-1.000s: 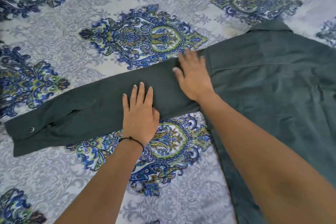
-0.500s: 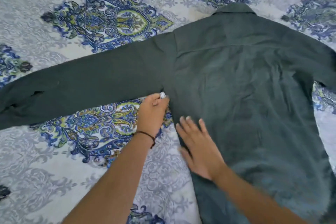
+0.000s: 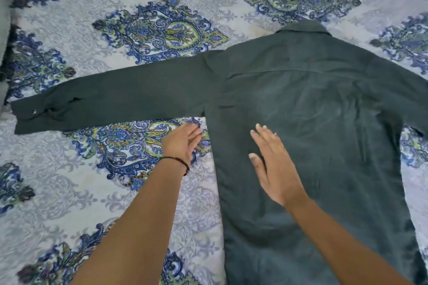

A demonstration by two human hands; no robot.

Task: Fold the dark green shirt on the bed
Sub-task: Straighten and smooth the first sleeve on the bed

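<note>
The dark green shirt (image 3: 312, 122) lies flat, back up, on the patterned bedsheet (image 3: 69, 180); right hand (image 3: 275, 166) flat on it, fingers straight; left hand (image 3: 183, 142), fingers loosely extended, beside the underarm, wearing a black wristband (image 3: 179, 162); sleeve (image 3: 111, 102) stretched leftward

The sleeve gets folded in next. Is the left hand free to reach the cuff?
Probably: the left hand is open and empty, and only bedspread lies between it and the cuff, though that lies far out to the left.
</note>
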